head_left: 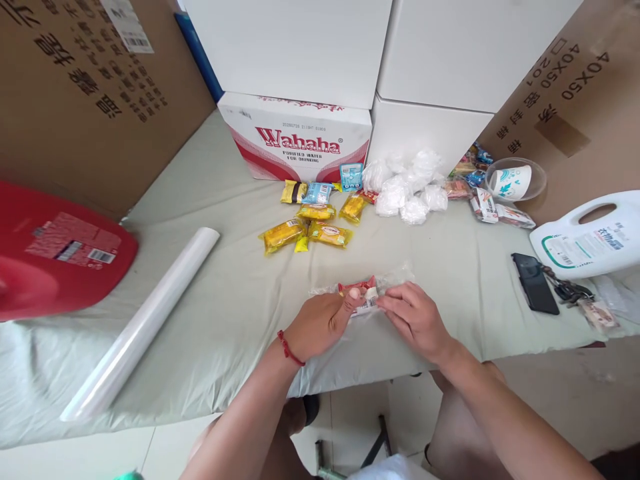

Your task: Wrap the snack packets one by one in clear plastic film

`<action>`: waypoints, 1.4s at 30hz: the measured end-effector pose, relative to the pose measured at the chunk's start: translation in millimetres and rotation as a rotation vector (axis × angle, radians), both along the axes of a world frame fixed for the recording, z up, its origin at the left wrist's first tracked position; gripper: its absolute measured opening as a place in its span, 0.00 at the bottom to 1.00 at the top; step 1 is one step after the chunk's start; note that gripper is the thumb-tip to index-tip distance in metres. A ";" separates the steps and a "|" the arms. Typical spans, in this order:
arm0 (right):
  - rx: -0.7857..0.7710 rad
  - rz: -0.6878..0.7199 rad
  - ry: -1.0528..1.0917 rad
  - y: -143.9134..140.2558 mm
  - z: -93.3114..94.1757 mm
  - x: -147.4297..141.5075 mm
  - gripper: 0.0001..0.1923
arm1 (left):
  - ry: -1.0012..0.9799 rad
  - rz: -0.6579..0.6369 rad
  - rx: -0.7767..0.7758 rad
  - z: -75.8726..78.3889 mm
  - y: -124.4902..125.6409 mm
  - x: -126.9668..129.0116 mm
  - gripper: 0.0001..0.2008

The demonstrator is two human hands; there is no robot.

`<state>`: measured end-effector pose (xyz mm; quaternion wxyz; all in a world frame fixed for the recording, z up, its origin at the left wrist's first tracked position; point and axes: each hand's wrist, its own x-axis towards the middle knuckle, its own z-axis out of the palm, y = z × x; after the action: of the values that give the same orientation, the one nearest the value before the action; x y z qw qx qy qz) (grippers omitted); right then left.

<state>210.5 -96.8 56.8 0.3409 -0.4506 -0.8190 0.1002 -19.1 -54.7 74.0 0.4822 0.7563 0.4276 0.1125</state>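
Near the front of the cloth-covered table, a small red and white snack packet [370, 301] lies on a sheet of clear plastic film [400, 273]. My left hand [325, 323], with a red cord bracelet at the wrist, is closed on the packet's left side, thumb on top. From the other side, the bent fingers of my right hand [417, 320] pinch the film at the packet's right end. Both hands hide part of the packet. Behind them are several yellow snack packets [330, 235] and a heap of film-wrapped bundles [400, 190].
A long roll of plastic film [150, 313] lies left, beside a red jug [65, 257]. A Wahaha carton [305, 137] and white boxes [295, 47] stand behind. On the right are a white detergent bottle [595, 237], phone [534, 283], keys [567, 290] and paper cup [513, 181].
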 end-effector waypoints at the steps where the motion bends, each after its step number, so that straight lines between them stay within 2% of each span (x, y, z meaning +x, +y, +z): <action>1: -0.039 0.010 -0.002 12.0 -0.9 -1.1 0.12 | 0.005 -0.002 0.011 0.0 0.5 -0.5 0.39; 5: -0.270 -0.016 -0.082 49.4 -12.4 -14.3 0.12 | 0.026 -0.031 0.079 -3.7 3.7 -1.8 0.37; 8: -0.452 -0.065 -0.156 60.2 -20.7 -29.2 0.12 | 0.037 -0.090 0.051 -10.7 6.0 -4.0 0.27; 10: -0.500 -0.116 -0.193 61.0 -23.6 -37.4 0.13 | 0.020 -0.069 0.009 -16.1 6.5 -7.6 0.26; 12: -0.506 -0.146 -0.233 59.7 -25.0 -42.2 0.13 | -0.020 0.045 -0.027 -20.4 6.6 -14.4 0.28; 16: -0.510 -0.163 -0.288 56.5 -28.5 -43.4 0.14 | -0.049 0.364 -0.156 -24.2 11.2 -37.1 0.18; 19: -0.414 -0.198 -0.293 52.6 -34.4 -43.7 0.14 | 0.135 0.492 -0.129 -25.5 17.7 -50.7 0.19; 21: -0.253 -0.215 -0.272 48.8 -39.2 -45.4 0.13 | 0.341 0.522 -0.060 -27.2 19.9 -52.7 0.15; 24: 0.058 -0.196 -0.246 42.9 -45.8 -48.3 0.12 | 0.570 0.478 0.109 -32.1 18.4 -47.2 0.08; 26: 0.207 -0.134 -0.229 39.9 -49.1 -48.8 0.13 | 0.605 0.457 0.236 -36.6 16.2 -42.6 0.11; 28: 0.252 -0.071 -0.219 38.6 -51.2 -48.0 0.14 | 0.558 0.466 0.304 -41.0 14.6 -39.5 0.15; 31: 0.166 -0.033 -0.248 39.5 -52.1 -45.3 0.15 | 0.477 0.491 0.323 -44.6 12.9 -35.0 0.22; 33: 0.107 -0.006 -0.247 41.2 -50.9 -42.9 0.17 | 0.494 0.494 0.308 -44.0 11.0 -29.9 0.23; 38: -0.080 0.133 -0.149 43.2 -40.5 -32.9 0.17 | 0.533 0.459 0.217 -36.7 7.9 -18.4 0.05; 42: -0.232 0.130 -0.165 40.6 -30.3 -27.2 0.14 | 0.353 0.494 0.171 -31.0 13.7 -19.8 0.05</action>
<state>183.3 -56.2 26.5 0.2107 -0.4396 -0.8547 0.1786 -38.9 -41.1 43.0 0.2933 0.6751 0.6646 0.1286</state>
